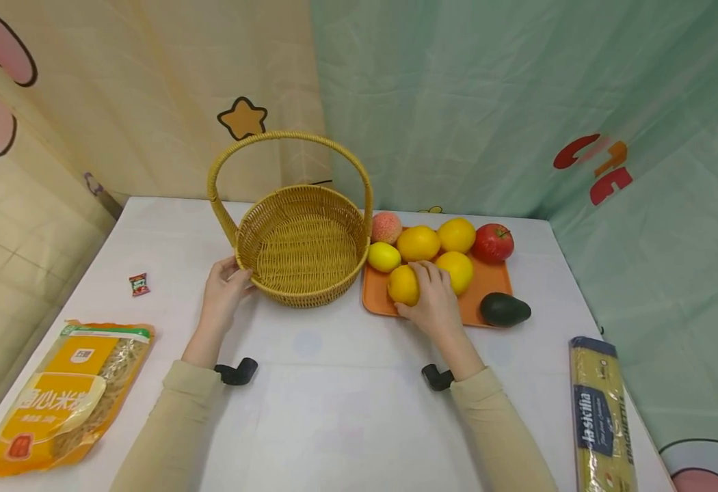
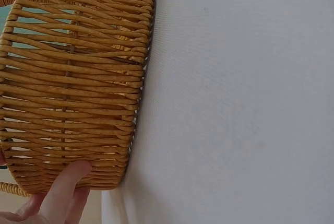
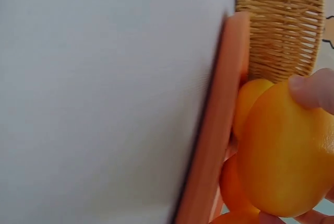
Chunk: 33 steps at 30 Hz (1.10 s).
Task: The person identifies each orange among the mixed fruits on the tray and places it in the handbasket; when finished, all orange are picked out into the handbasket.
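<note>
I watch the left hand (image 1: 223, 290) grip the wicker basket (image 1: 306, 297) at its near left rim, probably to steady it; the right hand (image 1: 435, 301) grasps a yellow fruit (image 1: 401, 285) over the orange tray (image 1: 470, 307), thumb opposing fingers, likely against slipping.

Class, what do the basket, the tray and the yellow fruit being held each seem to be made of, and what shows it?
Basket: wicker or plastic strands, low sheen; the weave shows plainly.
Tray: probably plastic, smooth and rather dull, judging by its even orange colour and raised edge.
Yellow fruit: plastic or real peel; its smooth, faintly shiny skin fits both.
</note>
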Each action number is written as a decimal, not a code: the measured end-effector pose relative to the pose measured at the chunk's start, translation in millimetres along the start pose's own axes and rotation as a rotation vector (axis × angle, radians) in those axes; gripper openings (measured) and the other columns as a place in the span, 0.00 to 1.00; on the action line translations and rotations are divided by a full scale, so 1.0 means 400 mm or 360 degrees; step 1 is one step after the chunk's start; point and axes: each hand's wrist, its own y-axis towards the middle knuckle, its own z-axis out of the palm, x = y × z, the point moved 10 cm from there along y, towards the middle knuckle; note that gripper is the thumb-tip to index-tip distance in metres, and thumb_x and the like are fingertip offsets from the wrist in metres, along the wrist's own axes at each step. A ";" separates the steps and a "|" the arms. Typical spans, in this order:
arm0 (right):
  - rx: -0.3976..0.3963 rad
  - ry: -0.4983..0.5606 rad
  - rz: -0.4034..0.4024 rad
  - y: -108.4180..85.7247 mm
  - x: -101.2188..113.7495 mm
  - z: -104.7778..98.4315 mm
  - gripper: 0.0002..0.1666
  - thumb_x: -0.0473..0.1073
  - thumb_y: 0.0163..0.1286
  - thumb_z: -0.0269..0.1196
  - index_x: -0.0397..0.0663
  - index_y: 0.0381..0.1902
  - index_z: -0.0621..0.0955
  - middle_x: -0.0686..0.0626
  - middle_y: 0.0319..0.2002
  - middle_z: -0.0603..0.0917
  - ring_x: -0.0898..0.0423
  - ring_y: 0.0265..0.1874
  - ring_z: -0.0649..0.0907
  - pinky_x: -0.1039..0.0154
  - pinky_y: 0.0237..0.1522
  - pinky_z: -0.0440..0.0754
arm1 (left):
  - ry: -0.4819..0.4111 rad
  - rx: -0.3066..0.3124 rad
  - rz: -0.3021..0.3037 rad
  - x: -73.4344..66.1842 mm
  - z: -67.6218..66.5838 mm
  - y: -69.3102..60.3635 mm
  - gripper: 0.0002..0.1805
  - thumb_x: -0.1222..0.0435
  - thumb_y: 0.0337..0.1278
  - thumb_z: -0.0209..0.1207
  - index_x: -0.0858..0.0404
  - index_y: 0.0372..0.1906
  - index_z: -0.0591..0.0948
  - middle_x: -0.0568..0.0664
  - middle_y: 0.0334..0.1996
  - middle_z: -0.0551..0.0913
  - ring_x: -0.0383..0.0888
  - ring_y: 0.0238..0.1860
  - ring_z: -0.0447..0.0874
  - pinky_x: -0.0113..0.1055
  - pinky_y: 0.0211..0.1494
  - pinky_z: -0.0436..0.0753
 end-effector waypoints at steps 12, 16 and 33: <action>-0.0020 0.0552 0.0132 0.037 0.038 -0.040 0.46 0.55 0.53 0.75 0.46 0.66 0.70 0.43 0.62 0.74 0.44 0.60 0.72 0.44 0.65 0.74 | 0.0054 -0.0001 -0.0034 0.003 -0.004 -0.023 0.33 0.68 0.69 0.45 0.71 0.75 0.50 0.66 0.74 0.57 0.57 0.69 0.69 0.31 0.59 0.84; 0.0010 0.0707 0.0185 0.059 0.072 -0.046 0.48 0.57 0.52 0.75 0.51 0.68 0.69 0.45 0.64 0.73 0.46 0.58 0.74 0.45 0.63 0.77 | 0.0080 0.0010 -0.0035 0.005 -0.004 -0.034 0.34 0.69 0.69 0.44 0.71 0.75 0.49 0.67 0.74 0.56 0.57 0.69 0.69 0.32 0.59 0.85; 0.0322 0.1218 0.0235 0.175 0.257 0.074 0.43 0.57 0.59 0.71 0.53 0.69 0.68 0.48 0.64 0.75 0.49 0.57 0.78 0.53 0.62 0.81 | 0.0084 0.0073 -0.0010 0.006 0.006 -0.059 0.33 0.69 0.71 0.45 0.73 0.75 0.48 0.69 0.73 0.56 0.58 0.70 0.68 0.31 0.58 0.84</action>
